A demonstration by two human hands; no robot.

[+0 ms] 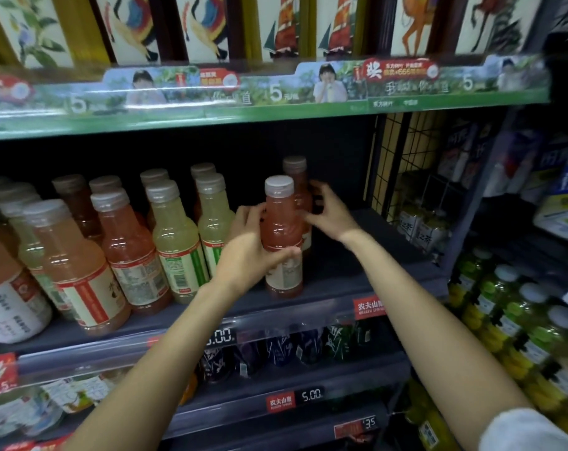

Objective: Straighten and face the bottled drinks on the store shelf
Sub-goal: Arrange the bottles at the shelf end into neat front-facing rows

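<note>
The middle shelf is carrying rows of juice, and the pink juice bottle is standing alone at the right. The left hand is wrapping its label; the right hand is hovering open-fingered behind. I'd keep it upright, twisting label-forward.

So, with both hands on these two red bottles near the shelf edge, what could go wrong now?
1. The front red bottle stands close to the shelf edge; a firm turn by the left hand could tip it off.
2. The right hand reaches to the back red bottle; it may knock this one over.
3. The left forearm is near the yellow bottles and could push them askew.
</note>
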